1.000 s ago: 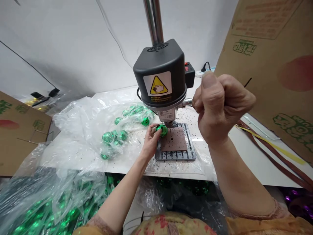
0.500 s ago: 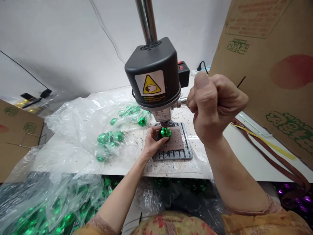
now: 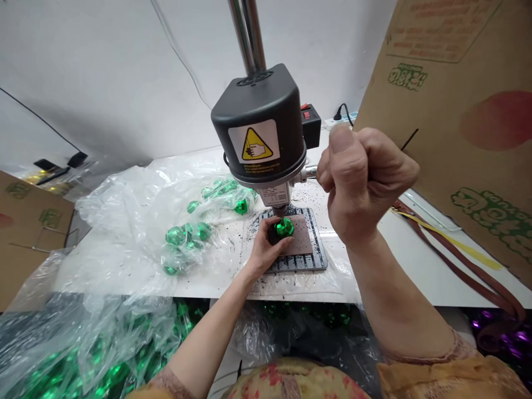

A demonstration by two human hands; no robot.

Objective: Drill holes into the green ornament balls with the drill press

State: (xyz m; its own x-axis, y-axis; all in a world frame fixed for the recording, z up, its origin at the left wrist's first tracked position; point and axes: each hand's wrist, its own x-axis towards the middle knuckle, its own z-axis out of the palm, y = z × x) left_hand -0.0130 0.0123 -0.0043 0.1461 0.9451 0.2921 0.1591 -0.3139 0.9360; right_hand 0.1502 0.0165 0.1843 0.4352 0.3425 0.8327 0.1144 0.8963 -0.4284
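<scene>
A shiny green faceted ball rests on the brown board of the drill press base, just under the chuck. My left hand is closed around the ball from the left, thumb in front and fingers behind it. The black drill press stands over it with a yellow warning sticker. My right hand is raised at the machine's right side, fisted around the feed handle, most of which the fingers hide.
More green balls lie to the left among clear plastic sheeting. Dark shavings are scattered around the slotted metal base. A tall cardboard box bounds the right side, with brown straps beside it. Purple balls sit at lower right.
My left hand and the ball have shifted slightly to the right under the chuck, and the ball looks turned. My right hand has stayed on the handle.
</scene>
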